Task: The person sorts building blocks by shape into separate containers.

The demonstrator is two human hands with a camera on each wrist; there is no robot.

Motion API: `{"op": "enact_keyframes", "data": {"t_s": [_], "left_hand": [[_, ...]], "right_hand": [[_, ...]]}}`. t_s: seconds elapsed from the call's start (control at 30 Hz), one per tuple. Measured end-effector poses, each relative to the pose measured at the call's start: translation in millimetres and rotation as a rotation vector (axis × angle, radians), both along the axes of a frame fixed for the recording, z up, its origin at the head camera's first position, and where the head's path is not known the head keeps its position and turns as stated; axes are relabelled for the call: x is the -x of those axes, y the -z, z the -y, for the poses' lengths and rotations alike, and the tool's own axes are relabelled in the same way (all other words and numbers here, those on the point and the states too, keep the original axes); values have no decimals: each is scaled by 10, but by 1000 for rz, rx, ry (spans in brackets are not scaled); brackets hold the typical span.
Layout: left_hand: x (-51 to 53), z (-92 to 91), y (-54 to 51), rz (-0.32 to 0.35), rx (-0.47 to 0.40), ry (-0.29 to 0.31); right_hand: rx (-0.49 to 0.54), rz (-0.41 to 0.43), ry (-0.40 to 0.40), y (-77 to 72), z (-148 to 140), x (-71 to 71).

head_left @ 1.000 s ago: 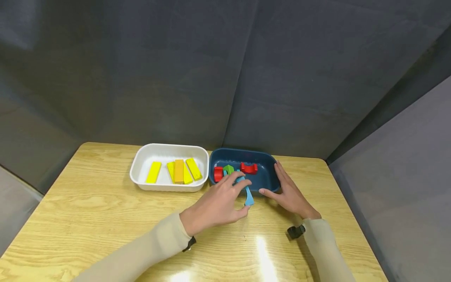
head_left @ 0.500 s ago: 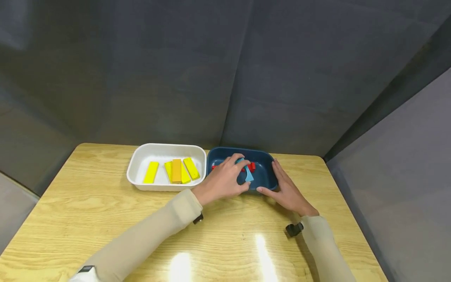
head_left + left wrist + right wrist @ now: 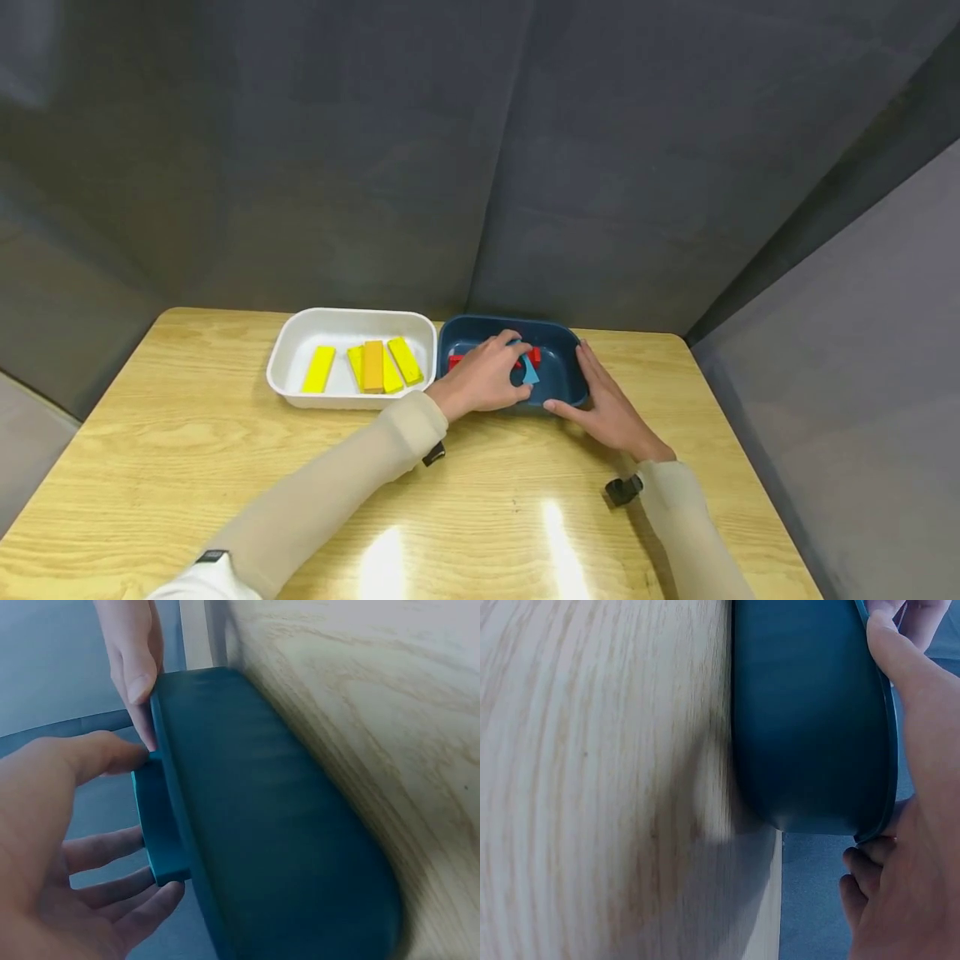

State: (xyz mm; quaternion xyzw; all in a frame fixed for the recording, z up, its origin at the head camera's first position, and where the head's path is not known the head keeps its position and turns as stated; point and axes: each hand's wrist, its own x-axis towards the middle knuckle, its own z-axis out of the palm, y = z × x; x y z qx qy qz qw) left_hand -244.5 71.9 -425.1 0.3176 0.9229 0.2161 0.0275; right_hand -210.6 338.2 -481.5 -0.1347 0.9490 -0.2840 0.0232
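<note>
My left hand (image 3: pixel 483 377) pinches a blue arch-shaped block (image 3: pixel 530 369) between thumb and fingers, over the dark blue tray (image 3: pixel 558 393). In the left wrist view the blue block (image 3: pixel 159 825) shows partly above the tray's near wall (image 3: pixel 255 817). Around the tray's right end my right hand (image 3: pixel 617 410) rests, thumb at the near rim and fingers along the side; the right wrist view shows this hand (image 3: pixel 922 750) against the rim. Red blocks (image 3: pixel 536 356) peek out inside the tray, partly covered by the left hand.
A white tray (image 3: pixel 288 379) stands directly left of the dark one. In it lie several yellow blocks (image 3: pixel 319 369) and an orange-yellow block (image 3: pixel 372 367). Behind the wooden table (image 3: pixel 225 467) hangs a dark grey curtain (image 3: pixel 337 167).
My left hand has moved forward from the tray's near edge to over its inside, carrying the blue block, and now covers the green block. The right hand stays at the tray's end.
</note>
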Motion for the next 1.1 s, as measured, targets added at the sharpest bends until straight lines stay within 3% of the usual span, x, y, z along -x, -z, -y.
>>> {"op": "enact_keyframes", "data": {"t_s": [0.77, 1.1], "left_hand": [[133, -136, 142, 16, 40, -33], [112, -120, 182, 18, 51, -31]], "right_hand": [[-8, -10, 2, 35, -5, 11], [-6, -9, 5, 0, 0, -1]]}}
